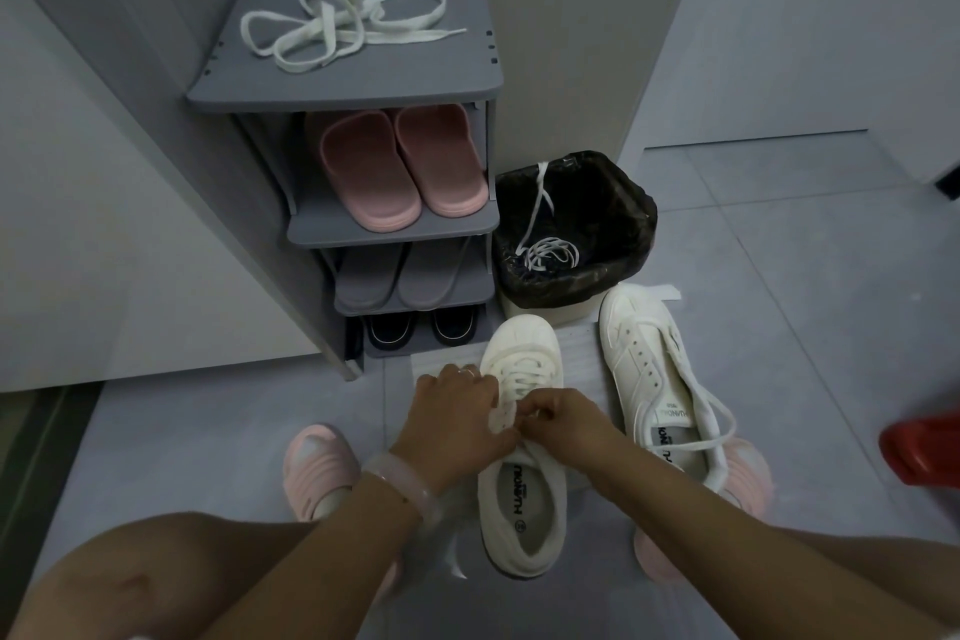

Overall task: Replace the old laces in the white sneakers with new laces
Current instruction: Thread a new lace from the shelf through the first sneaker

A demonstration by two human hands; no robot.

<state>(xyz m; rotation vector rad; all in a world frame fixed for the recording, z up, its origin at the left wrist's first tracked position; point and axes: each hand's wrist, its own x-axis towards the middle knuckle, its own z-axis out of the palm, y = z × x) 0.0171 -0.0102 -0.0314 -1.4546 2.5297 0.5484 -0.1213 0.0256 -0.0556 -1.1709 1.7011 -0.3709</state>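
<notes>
A white sneaker [522,499] stands on the floor between my feet, toe pointing away. My left hand [457,418] holds its left eyelet flap. My right hand [563,418] pinches the lace [524,377] at the eyelets near the tongue. A second white sneaker [649,369] lies to the right with a loose lace [711,411] trailing over its opening. A coiled white lace [343,23] rests on top of the grey shoe rack [291,94]. Another white lace [545,250] lies in the black-lined bin [618,203].
The rack's shelves hold pink slippers [400,166], grey slippers [400,276] and dark shoes [415,327]. A white sheet [587,359] lies under the sneakers. My feet wear pink slippers [319,463]. A red object [924,447] sits at the right edge. Walls close in left and behind.
</notes>
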